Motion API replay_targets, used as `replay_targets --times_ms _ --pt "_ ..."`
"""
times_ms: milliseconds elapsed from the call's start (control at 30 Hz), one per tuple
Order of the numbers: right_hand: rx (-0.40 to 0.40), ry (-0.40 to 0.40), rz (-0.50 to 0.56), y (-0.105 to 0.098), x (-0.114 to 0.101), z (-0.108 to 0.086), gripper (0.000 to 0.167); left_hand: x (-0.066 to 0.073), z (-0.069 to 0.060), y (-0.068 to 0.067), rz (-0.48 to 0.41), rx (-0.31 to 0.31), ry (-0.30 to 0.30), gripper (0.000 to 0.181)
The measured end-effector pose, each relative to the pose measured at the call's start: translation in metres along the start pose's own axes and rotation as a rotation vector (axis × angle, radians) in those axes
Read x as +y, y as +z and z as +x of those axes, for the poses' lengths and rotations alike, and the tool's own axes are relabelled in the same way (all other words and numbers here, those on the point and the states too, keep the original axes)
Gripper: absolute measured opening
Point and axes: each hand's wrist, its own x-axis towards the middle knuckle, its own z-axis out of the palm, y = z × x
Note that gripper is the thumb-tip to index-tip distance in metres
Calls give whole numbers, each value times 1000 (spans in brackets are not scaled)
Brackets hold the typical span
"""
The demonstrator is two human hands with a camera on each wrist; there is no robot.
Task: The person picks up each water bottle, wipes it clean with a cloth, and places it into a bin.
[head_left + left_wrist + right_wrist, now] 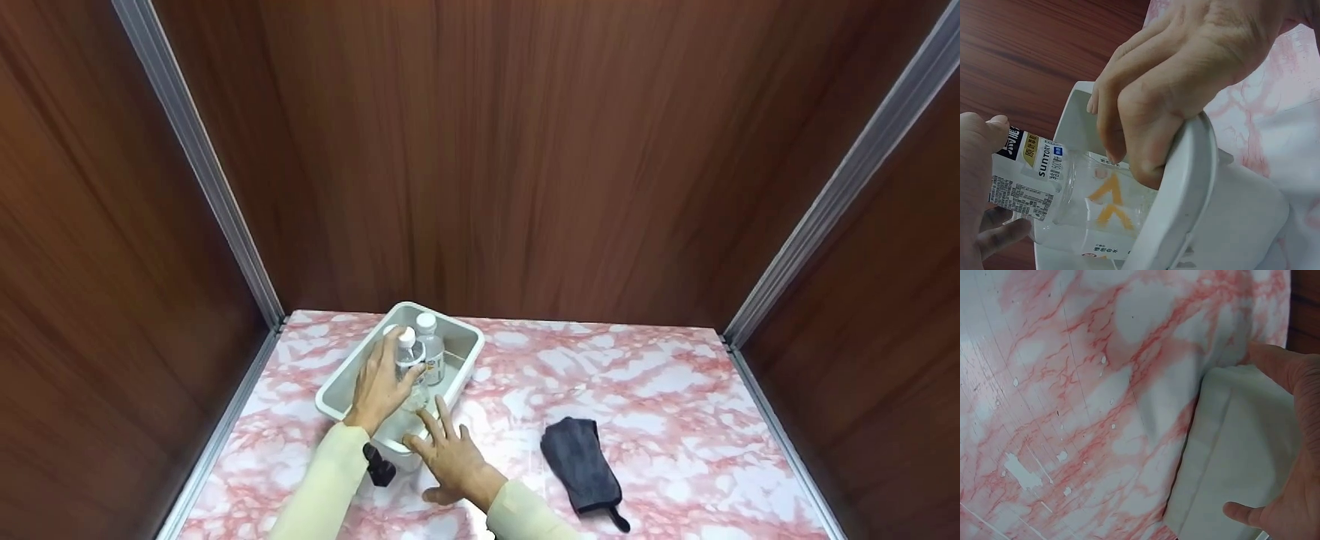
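A pale grey plastic basket (pixel 474 352) stands on the table, with clear bottles inside it. My left hand (pixel 379 386) holds a clear plastic bottle with a white cap (pixel 407 337) and a Suntory label (pixel 1044 157), over the basket. Beside it another white-capped bottle (pixel 431 358) stands upright, and part of a third white cap shows behind my left fingers. Orange marks (pixel 1111 194) show through clear plastic in the left wrist view. My right hand (pixel 454 459) grips the near right rim of the basket, its fingers bent over the inside and its thumb (pixel 1241 512) along the outer wall.
A dark cloth mitt (pixel 581 465) with a loop lies on the pink-and-white marbled table (pixel 660 390), right of my right hand. Brown wood-grain panels (pixel 510 165) with metal corner posts (pixel 217 165) stand around the table's back and sides.
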Motion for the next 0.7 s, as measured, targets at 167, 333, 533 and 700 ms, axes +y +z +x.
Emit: replay_targets --times_ms 167,333,533,700 --pt "2 4 -17 0 1 -1 97 -1 2 6 -6 0 -10 71" --pt "-2 4 -20 -1 1 -1 96 -5 2 10 -1 -3 -33 72" --pt "-20 3 9 -1 2 -1 95 -6 1 16 -17 -7 -51 73" --pt "-10 0 16 -2 2 0 93 -4 2 18 -32 -38 -78 72"
